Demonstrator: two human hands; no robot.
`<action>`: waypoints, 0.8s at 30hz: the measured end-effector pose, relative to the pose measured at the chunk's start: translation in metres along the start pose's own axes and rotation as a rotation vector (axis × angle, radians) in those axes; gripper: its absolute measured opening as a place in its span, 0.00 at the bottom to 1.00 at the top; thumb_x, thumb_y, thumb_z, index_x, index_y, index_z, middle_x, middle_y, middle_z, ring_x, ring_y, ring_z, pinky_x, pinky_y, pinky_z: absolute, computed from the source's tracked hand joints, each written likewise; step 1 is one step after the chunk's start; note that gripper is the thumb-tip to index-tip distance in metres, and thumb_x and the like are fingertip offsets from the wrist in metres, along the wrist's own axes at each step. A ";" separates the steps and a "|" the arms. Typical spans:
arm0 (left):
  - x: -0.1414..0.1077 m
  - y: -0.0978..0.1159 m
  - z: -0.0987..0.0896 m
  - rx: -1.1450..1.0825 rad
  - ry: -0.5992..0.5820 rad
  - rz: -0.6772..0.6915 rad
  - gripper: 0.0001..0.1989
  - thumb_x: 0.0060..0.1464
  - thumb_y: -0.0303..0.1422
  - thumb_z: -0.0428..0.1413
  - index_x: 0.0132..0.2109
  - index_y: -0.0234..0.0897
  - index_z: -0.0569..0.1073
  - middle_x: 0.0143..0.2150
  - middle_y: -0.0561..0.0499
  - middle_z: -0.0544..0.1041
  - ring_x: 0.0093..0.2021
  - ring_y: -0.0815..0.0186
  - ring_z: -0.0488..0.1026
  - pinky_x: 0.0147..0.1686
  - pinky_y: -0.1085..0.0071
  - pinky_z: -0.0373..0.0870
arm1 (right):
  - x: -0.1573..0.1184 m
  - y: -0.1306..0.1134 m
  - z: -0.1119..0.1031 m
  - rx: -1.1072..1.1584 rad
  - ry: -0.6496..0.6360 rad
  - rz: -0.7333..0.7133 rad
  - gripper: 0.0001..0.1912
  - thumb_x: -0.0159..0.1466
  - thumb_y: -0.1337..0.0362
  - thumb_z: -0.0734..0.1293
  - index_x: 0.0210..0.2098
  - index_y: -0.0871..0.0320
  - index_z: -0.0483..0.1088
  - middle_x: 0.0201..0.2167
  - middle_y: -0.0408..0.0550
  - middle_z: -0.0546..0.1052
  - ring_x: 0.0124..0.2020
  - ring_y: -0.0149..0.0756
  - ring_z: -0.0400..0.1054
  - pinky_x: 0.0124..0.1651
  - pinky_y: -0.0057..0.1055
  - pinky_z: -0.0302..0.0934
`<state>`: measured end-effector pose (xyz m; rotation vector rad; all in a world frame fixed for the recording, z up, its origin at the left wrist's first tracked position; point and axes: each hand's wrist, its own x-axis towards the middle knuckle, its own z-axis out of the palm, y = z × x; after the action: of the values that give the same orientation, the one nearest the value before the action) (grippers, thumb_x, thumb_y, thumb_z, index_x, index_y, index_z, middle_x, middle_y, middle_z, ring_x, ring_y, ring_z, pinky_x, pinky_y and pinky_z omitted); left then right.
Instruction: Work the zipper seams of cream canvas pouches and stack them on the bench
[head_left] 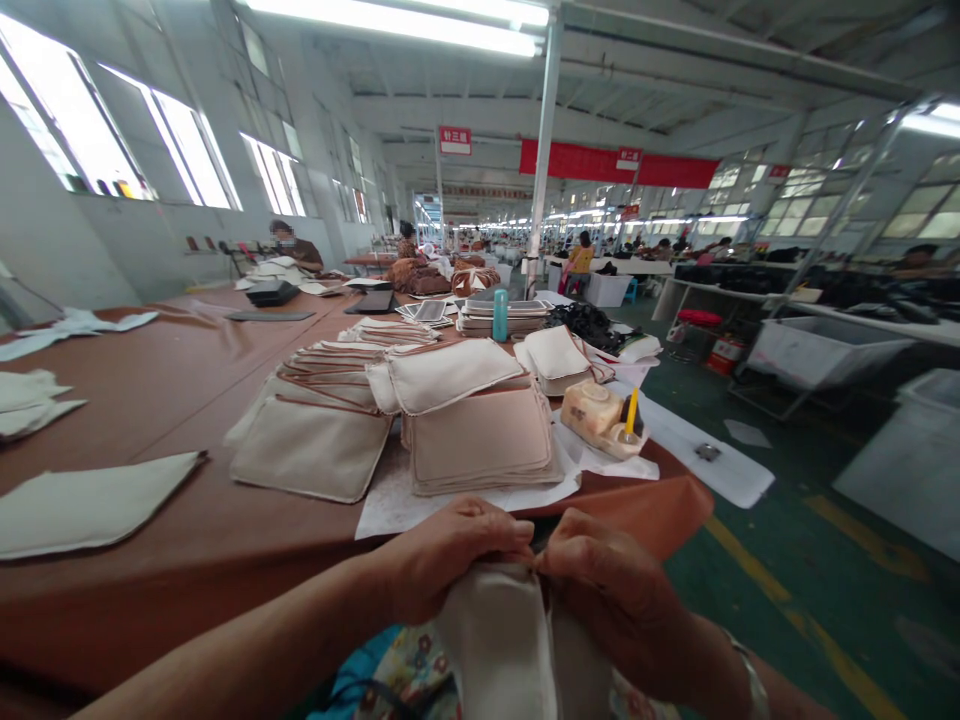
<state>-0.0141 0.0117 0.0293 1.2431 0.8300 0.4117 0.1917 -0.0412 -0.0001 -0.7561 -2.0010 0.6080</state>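
Observation:
A cream, stitched fabric piece point(499, 640) hangs over my lap, its top edge pinched between both hands. My left hand point(457, 550) is closed on that edge from the left, thumb and fingers pressed together. Close beside it, my right hand point(607, 580) grips the same edge, fingers curled in; a bracelet circles that wrist. Just beyond the hands, a stack of flat beige panels point(480, 440) lies on white paper, topped by a cream padded panel point(454, 375). More cream panels point(311, 445) are piled to its left.
Brown sheeting covers the table point(180, 390), its edge just before me. A stained plastic container point(596, 410) with a yellow-handled tool point(632, 410) stands at right. Behind the stacks is a teal bottle point(500, 314). White bins point(829, 350) stand across the green floor; several people work farther back.

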 end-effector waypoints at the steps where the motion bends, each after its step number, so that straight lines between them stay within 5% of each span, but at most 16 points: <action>1: 0.001 0.000 0.000 -0.020 -0.012 -0.029 0.20 0.45 0.48 0.64 0.26 0.31 0.75 0.20 0.53 0.67 0.19 0.72 0.58 0.19 0.75 0.54 | -0.001 0.002 0.000 -0.011 -0.001 -0.025 0.10 0.69 0.71 0.59 0.41 0.55 0.71 0.30 0.47 0.68 0.31 0.36 0.64 0.33 0.31 0.57; 6: 0.003 -0.001 -0.004 -0.005 -0.128 -0.040 0.24 0.42 0.49 0.68 0.32 0.29 0.78 0.26 0.51 0.72 0.23 0.72 0.62 0.23 0.76 0.55 | -0.012 0.004 0.002 0.035 0.003 -0.059 0.10 0.68 0.71 0.61 0.46 0.52 0.67 0.33 0.47 0.70 0.33 0.36 0.65 0.36 0.31 0.58; 8: 0.001 0.001 -0.005 0.072 -0.183 0.036 0.25 0.47 0.51 0.65 0.34 0.28 0.78 0.28 0.50 0.72 0.26 0.71 0.62 0.26 0.75 0.56 | -0.015 0.000 0.002 0.155 0.053 0.088 0.05 0.70 0.65 0.61 0.44 0.53 0.67 0.33 0.46 0.70 0.33 0.36 0.64 0.37 0.32 0.58; 11: -0.004 0.008 -0.005 0.212 -0.226 0.152 0.24 0.54 0.51 0.61 0.34 0.28 0.76 0.29 0.52 0.69 0.29 0.70 0.60 0.28 0.75 0.54 | -0.010 -0.008 0.000 0.371 0.114 0.388 0.14 0.73 0.55 0.57 0.42 0.56 0.68 0.28 0.42 0.65 0.28 0.33 0.58 0.32 0.29 0.54; 14: -0.009 0.017 -0.003 0.307 -0.234 0.242 0.23 0.58 0.49 0.57 0.33 0.29 0.73 0.28 0.54 0.65 0.29 0.71 0.57 0.28 0.76 0.53 | 0.002 -0.013 -0.009 0.415 -0.001 0.511 0.21 0.73 0.49 0.55 0.35 0.58 0.68 0.25 0.41 0.61 0.26 0.31 0.53 0.29 0.29 0.49; 19: -0.014 0.024 0.003 0.436 -0.210 0.345 0.20 0.61 0.46 0.56 0.33 0.32 0.74 0.28 0.55 0.66 0.29 0.71 0.58 0.29 0.76 0.56 | 0.017 -0.018 -0.023 0.316 -0.254 0.413 0.22 0.71 0.49 0.60 0.28 0.58 0.63 0.26 0.40 0.61 0.27 0.30 0.52 0.29 0.27 0.49; 24: -0.013 0.013 0.002 0.280 -0.241 0.243 0.22 0.57 0.49 0.59 0.33 0.31 0.74 0.31 0.50 0.72 0.32 0.68 0.64 0.31 0.75 0.59 | 0.014 -0.020 -0.020 0.219 -0.246 0.211 0.16 0.72 0.58 0.58 0.29 0.57 0.63 0.27 0.40 0.64 0.28 0.30 0.56 0.31 0.26 0.51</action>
<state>-0.0195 0.0052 0.0462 1.6277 0.5434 0.3385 0.1981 -0.0430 0.0310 -0.7934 -2.0446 1.0704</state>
